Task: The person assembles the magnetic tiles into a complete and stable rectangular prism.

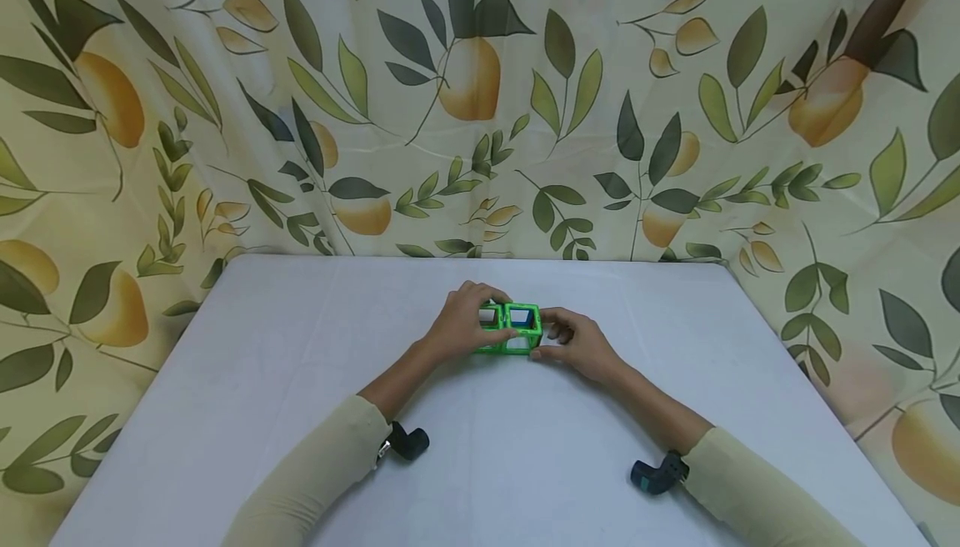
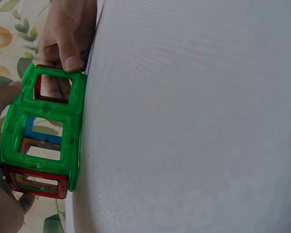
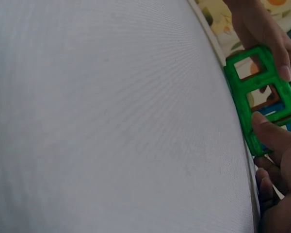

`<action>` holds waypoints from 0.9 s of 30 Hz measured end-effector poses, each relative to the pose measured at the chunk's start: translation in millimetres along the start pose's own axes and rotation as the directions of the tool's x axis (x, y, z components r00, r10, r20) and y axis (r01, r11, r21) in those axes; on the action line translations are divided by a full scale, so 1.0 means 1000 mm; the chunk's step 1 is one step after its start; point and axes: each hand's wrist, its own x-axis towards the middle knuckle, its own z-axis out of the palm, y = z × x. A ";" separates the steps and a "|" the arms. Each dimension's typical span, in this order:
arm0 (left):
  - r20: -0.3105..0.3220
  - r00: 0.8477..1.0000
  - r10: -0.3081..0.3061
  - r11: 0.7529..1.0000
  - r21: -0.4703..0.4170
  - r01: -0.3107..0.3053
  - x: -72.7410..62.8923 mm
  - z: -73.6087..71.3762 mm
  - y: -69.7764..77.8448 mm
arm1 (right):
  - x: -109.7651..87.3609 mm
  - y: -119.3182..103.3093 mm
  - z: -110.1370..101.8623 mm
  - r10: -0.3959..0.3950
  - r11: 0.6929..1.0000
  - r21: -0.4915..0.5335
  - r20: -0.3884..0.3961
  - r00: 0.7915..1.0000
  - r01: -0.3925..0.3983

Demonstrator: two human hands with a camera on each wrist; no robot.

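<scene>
A small box of joined magnetic tiles (image 1: 525, 331) sits on the table between both hands. Its tiles are open square frames: green along the front, with a red end tile (image 2: 63, 186), a blue tile (image 2: 44, 137) and an orange-brown one behind. My left hand (image 1: 459, 328) grips the box's left part, thumb across the front and fingers over the top and back. At the other end, my right hand (image 1: 583, 348) pinches the right edge. In the right wrist view its thumb (image 3: 269, 130) lies on a green frame, with fingers curled behind. Left fingers are partly hidden behind the box.
A white cloth covers the table (image 1: 480, 455). Beyond its back edge hangs a curtain (image 1: 480, 147) patterned with fruit and leaves. Small black cameras sit at the left wrist (image 1: 409, 443) and the right wrist (image 1: 658, 474), by the sleeve cuffs.
</scene>
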 end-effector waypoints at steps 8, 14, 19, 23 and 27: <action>0.016 1.000 -0.011 1.000 0.020 0.011 0.000 -0.001 -0.001 | 0.001 0.000 0.000 -0.005 1.000 0.014 0.004 1.000 0.005; 0.030 0.999 -0.021 0.999 0.039 0.020 0.000 -0.004 0.000 | 0.003 -0.001 0.000 -0.006 1.000 0.013 0.009 1.000 0.006; 0.046 0.999 -0.023 1.000 0.001 0.023 -0.002 -0.006 -0.001 | 0.003 -0.001 0.001 0.014 1.000 0.000 0.019 1.000 -0.014; 0.035 0.998 -0.044 0.998 -0.047 0.046 -0.006 -0.011 -0.004 | 0.003 -0.001 -0.001 0.045 0.999 -0.010 0.037 0.998 -0.044; -0.006 0.996 -0.086 0.994 -0.075 0.085 -0.014 -0.025 -0.010 | 0.002 0.000 -0.011 0.081 0.997 -0.022 0.058 0.995 -0.080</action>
